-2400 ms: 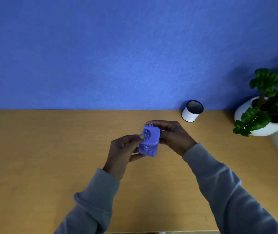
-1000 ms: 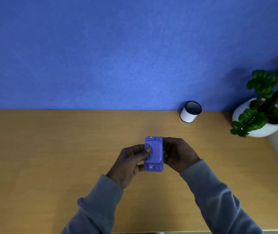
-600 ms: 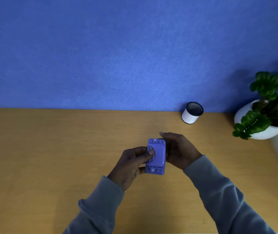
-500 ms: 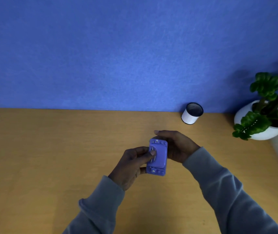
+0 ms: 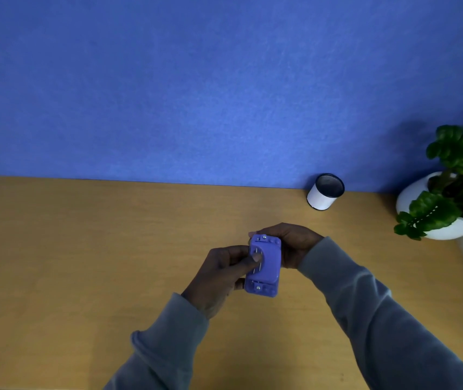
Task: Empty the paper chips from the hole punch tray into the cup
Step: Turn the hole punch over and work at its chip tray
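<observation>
Above the wooden desk (image 5: 84, 249), both hands' fingers (image 5: 254, 258) clasp the hole punch (image 5: 267, 266), seemingly underside-up.

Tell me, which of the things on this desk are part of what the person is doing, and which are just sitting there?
Part of the job:
- purple hole punch, held up in both hands, left hand and right hand
- white cup, open, standing by the wall, apart from the hands

Just there:
- potted plant at the right edge
- wooden desk

Wooden table (image 5: 84, 249) with cup (image 5: 324, 192), plant pot (image 5: 450, 229)
</observation>
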`<control>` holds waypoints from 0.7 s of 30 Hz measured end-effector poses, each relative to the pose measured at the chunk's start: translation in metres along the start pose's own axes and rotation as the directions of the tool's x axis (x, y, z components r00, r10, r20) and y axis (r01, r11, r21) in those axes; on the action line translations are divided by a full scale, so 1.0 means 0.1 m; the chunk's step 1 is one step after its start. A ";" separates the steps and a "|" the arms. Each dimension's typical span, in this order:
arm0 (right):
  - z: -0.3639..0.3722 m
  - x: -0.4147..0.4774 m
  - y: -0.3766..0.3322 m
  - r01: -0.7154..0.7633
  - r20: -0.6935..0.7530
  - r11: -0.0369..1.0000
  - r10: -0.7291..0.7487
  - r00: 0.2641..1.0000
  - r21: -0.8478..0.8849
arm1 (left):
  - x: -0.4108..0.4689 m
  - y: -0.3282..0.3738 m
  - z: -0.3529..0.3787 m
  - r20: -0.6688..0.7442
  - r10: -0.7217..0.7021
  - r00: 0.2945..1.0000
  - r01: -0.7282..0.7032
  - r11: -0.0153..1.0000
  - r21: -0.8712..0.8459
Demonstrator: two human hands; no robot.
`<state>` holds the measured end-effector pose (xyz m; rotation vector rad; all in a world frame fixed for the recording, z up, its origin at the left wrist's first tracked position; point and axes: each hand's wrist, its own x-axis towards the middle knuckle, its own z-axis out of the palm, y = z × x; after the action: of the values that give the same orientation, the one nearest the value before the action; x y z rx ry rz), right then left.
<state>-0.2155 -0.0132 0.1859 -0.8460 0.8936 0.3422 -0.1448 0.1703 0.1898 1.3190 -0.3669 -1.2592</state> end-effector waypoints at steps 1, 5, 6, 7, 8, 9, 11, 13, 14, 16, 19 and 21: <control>0.00 0.02 0.02 0.004 0.014 1.000 -0.004 1.000 0.003 | 0.01 0.00 0.00 -0.002 0.004 1.000 -0.004 1.000 0.000; -0.03 0.03 0.07 0.003 0.044 1.000 -0.003 0.999 0.001 | 0.03 -0.03 -0.01 -0.001 0.005 1.000 -0.005 1.000 -0.017; -0.04 0.04 0.09 0.005 0.042 1.000 -0.005 0.999 0.013 | 0.03 -0.03 -0.01 0.000 0.003 1.000 -0.003 1.000 -0.022; -0.05 0.05 0.10 0.012 0.041 1.000 -0.013 0.999 0.027 | 0.04 -0.03 -0.01 -0.002 0.000 1.000 0.000 1.000 -0.027; -0.06 0.06 0.11 0.017 0.042 0.999 -0.019 0.999 0.038 | 0.05 -0.04 -0.01 -0.005 -0.005 1.000 0.005 0.999 -0.033; -0.07 0.08 0.11 0.018 0.051 0.999 -0.020 0.999 0.042 | 0.05 -0.04 -0.01 -0.009 -0.013 1.000 0.012 0.999 -0.038; -0.06 0.08 0.10 0.014 0.060 0.999 -0.016 0.998 0.037 | 0.06 -0.04 -0.01 -0.010 -0.029 1.000 0.028 0.999 -0.042; -0.06 0.07 0.10 0.024 0.057 0.999 -0.026 0.998 0.044 | 0.08 -0.05 -0.02 -0.006 -0.036 0.999 0.036 0.999 -0.033; -0.06 0.05 0.09 0.036 0.059 0.998 -0.040 0.997 0.058 | 0.09 -0.05 -0.03 -0.008 -0.038 0.999 0.038 0.999 -0.030; -0.08 0.03 0.10 0.097 0.041 0.992 -0.101 0.994 0.085 | 0.11 -0.04 -0.04 -0.024 -0.041 0.999 0.040 0.998 -0.040; -0.14 -0.04 0.23 0.244 -0.061 0.962 -0.238 0.969 0.122 | 0.15 -0.01 -0.07 -0.068 -0.048 0.996 0.042 0.995 -0.086; -0.15 -0.12 0.39 0.320 -0.070 0.942 -0.314 0.947 0.101 | 0.18 0.02 -0.09 -0.099 -0.046 0.994 0.035 0.993 -0.112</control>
<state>-0.2537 0.0013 0.1710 -0.8824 0.8016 -0.0115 -0.1302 0.1595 0.1808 1.2960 -0.1972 -1.2237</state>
